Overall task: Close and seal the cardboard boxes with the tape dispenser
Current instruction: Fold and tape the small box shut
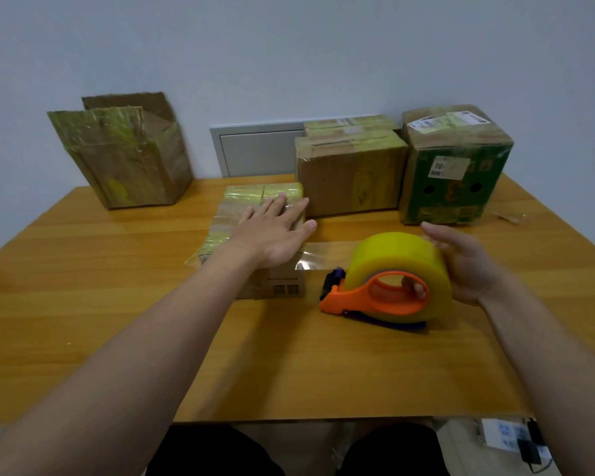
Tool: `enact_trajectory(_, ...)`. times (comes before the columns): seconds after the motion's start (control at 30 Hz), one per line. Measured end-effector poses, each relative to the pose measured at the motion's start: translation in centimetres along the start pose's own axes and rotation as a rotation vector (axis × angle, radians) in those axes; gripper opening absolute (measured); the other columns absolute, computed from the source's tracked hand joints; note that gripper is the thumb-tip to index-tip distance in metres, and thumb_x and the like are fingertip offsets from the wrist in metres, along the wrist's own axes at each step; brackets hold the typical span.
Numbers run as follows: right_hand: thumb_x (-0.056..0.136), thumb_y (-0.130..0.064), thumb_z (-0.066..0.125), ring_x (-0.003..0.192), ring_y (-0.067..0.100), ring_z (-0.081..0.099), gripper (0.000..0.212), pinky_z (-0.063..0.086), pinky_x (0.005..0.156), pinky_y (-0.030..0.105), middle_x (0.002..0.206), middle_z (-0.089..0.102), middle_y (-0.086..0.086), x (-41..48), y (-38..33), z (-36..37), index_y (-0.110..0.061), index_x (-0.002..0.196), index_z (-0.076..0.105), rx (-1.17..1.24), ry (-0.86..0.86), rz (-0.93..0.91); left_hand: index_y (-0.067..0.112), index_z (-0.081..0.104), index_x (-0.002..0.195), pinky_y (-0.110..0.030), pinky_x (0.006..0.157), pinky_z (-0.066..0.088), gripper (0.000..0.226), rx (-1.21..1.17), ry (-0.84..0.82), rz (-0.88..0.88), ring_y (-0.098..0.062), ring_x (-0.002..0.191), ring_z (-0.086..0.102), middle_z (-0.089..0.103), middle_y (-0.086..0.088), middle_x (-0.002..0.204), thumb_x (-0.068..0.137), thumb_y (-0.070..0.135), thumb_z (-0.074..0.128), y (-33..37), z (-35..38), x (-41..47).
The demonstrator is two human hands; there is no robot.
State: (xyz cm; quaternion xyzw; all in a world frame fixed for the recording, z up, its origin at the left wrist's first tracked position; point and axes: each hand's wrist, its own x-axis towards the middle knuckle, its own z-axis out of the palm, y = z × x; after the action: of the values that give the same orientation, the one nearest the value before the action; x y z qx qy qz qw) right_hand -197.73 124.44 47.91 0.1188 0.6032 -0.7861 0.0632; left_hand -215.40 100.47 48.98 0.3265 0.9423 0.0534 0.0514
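- Head view: left hand [272, 235] rests flat, fingers straight, on the small cardboard box [248, 201], mid-worktop [289, 365], banded with yellowish tape.
- Right hand [468, 266] grips the tape dispenser [389, 280], an orange frame with a fat yellow roll, just right of the box.
- A clear strip [327, 254] joins them.

The wooden table [83, 304] carries a low taped box [255, 207] near its middle. Well to that box's left and further back stands an open carton [134, 166]. Just behind it to the right sits a sealed brown box [351, 173], with a green box [454, 180] beyond. The tape dispenser [392, 286] is close on its right.
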Motion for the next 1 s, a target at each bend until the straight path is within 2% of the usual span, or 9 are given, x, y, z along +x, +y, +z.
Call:
enact_trajectory(0.17,0.02,-0.067,0.096,0.053,0.021,0.066,0.117,0.051,0.037,0.024,0.075,0.072,0.014,0.0,0.3,-0.1,-0.007,0.115,0.065,-0.031,0.03,-0.015,0.046,-0.002,0.162,-0.049,0.127,-0.006,0.066,0.01,0.004,-0.009,-0.022,0.159,-0.009,-0.009,0.001,0.173,0.102,0.07,0.009,0.0,0.0,0.0)
enact_trajectory(0.3,0.027,-0.07,0.095,0.044,0.019,0.063,0.1,0.051,0.036,0.025,0.064,0.068,0.015,-0.1,0.6,0.1,-0.007,0.101,0.069,-0.112,0.028,-0.07,0.046,-0.002,0.162,-0.05,0.128,-0.005,0.067,0.017,0.006,-0.008,-0.022,0.159,-0.008,-0.009,0.001,0.173,0.101,0.072,0.01,0.0,0.0,0.0)
enact_trajectory(0.4,0.05,-0.06,0.092,0.062,0.025,0.07,0.085,0.059,0.053,0.032,0.078,0.074,0.016,-0.3,-0.7,-0.6,-0.006,0.109,0.064,-0.258,0.009,0.031,0.047,-0.001,0.162,-0.05,0.128,-0.005,0.067,0.01,0.002,-0.006,-0.022,0.159,-0.008,-0.009,0.001,0.173,0.101,0.072,0.011,0.0,0.1,0.1)
enact_trajectory(0.5,0.042,-0.054,0.096,0.094,0.029,0.073,0.103,0.057,0.075,0.037,0.113,0.072,0.017,-0.4,-3.6,-0.7,-0.007,0.125,0.06,-0.526,-0.011,0.138,0.046,-0.001,0.162,-0.05,0.127,-0.005,0.067,0.009,0.004,-0.004,-0.023,0.159,-0.008,-0.009,0.001,0.173,0.101,0.072,0.011,0.0,0.0,0.1)
enact_trajectory(0.63,0.063,-0.03,0.077,0.096,0.029,0.066,0.06,0.053,0.072,0.033,0.113,0.064,0.012,-0.2,-6.8,1.4,-0.013,0.117,0.057,-0.71,-0.024,0.254,0.046,0.0,0.162,-0.05,0.127,-0.005,0.067,0.009,0.013,0.002,-0.023,0.159,-0.007,-0.008,0.0,0.173,0.102,0.071,0.012,0.1,0.0,-0.1)
enact_trajectory(0.77,0.084,-0.017,0.059,0.074,0.027,0.054,0.008,0.043,0.066,0.035,0.085,0.053,0.01,0.7,-6.4,2.8,-0.016,0.079,0.053,-0.754,0.057,0.217,0.045,0.0,0.162,-0.05,0.127,-0.004,0.067,0.016,0.017,0.001,-0.023,0.159,-0.007,-0.007,0.0,0.173,0.102,0.071,0.011,0.1,0.0,-0.1)
enact_trajectory(0.87,0.097,-0.043,0.054,0.089,0.025,0.056,0.02,0.046,0.082,0.041,0.092,0.054,0.003,1.2,-5.4,3.7,-0.027,0.084,0.055,-0.786,0.143,0.163,0.045,0.0,0.162,-0.05,0.128,-0.004,0.067,0.017,0.018,0.002,-0.023,0.159,-0.007,-0.007,0.0,0.173,0.102,0.071,0.011,0.2,0.1,0.0)
enact_trajectory(0.93,0.082,-0.076,0.06,0.103,0.026,0.063,0.049,0.048,0.099,0.045,0.105,0.067,0.004,1.3,-4.8,4.0,-0.031,0.099,0.068,-0.816,0.161,0.147,0.046,0.0,0.162,-0.05,0.128,-0.004,0.067,0.018,0.017,0.0,-0.023,0.159,-0.007,-0.007,0.0,0.173,0.101,0.071,0.011,0.1,0.1,0.0)
enact_trajectory(1.0,0.068,-0.082,0.068,0.083,0.02,0.07,0.059,0.051,0.094,0.042,0.084,0.075,0.003,1.4,-4.5,3.9,-0.024,0.078,0.076,-0.827,0.145,0.101,0.046,0.0,0.162,-0.05,0.128,-0.004,0.067,0.017,0.012,-0.003,-0.023,0.159,-0.007,-0.008,0.0,0.173,0.101,0.071,0.01,0.0,0.1,0.1)
